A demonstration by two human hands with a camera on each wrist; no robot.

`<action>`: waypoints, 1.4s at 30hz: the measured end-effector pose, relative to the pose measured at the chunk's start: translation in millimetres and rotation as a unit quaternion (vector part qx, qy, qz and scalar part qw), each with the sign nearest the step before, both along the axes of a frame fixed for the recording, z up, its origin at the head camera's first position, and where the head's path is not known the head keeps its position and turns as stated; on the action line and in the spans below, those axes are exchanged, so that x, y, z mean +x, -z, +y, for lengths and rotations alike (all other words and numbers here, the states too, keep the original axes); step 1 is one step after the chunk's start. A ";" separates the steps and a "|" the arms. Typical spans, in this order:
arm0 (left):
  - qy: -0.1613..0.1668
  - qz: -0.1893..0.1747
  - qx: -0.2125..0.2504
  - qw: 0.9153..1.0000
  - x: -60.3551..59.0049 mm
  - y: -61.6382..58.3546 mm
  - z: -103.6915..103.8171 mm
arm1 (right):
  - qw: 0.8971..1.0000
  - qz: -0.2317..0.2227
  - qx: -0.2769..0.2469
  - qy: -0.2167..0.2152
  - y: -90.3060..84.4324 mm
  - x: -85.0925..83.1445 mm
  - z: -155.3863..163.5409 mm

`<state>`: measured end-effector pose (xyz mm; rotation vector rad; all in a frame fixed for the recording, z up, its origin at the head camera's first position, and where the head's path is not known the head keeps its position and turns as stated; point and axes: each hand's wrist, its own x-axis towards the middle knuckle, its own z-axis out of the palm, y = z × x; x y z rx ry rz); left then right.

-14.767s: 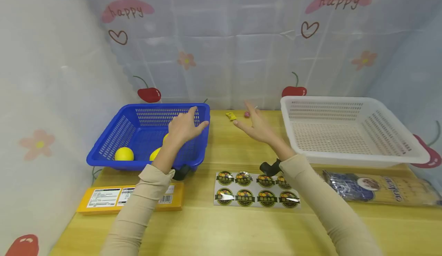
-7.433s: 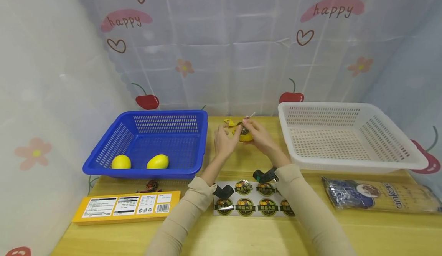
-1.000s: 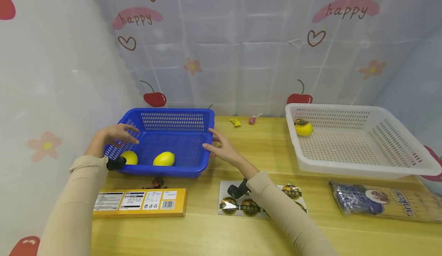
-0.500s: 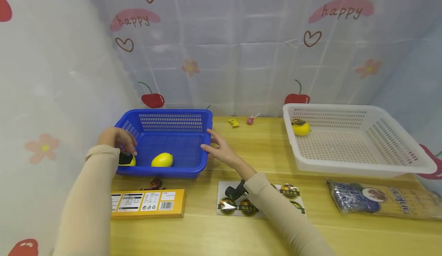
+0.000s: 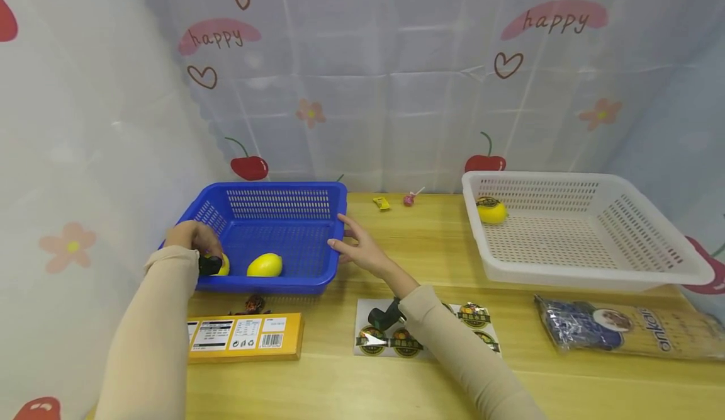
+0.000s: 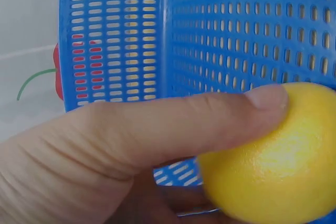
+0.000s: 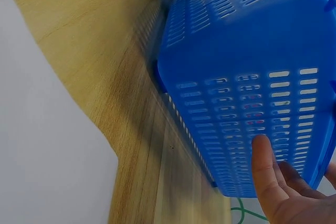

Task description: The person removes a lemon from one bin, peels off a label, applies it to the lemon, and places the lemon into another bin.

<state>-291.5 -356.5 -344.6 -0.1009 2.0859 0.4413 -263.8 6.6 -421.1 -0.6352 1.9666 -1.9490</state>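
where baskets sit: wooden table [image 5: 430, 244], cherry curtain [image 5: 396, 92]

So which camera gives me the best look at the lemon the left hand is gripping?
The left wrist view: the lemon fills the corner, with the left hand thumb across it. The head view shows only a yellow sliver behind the hand. The right wrist view misses it.
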 end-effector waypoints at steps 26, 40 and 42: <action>-0.102 0.471 0.264 0.836 32.4 -35.9 95.6 | 0.999 0.026 0.034 0.028 0.8 14.1 50.7; -0.149 0.434 0.496 0.737 63.7 6.0 213.1 | 0.972 0.149 0.166 0.069 13.8 52.7 137.0; -0.135 0.437 0.494 0.739 66.1 11.4 230.2 | 0.966 0.164 0.186 0.075 16.3 59.3 147.4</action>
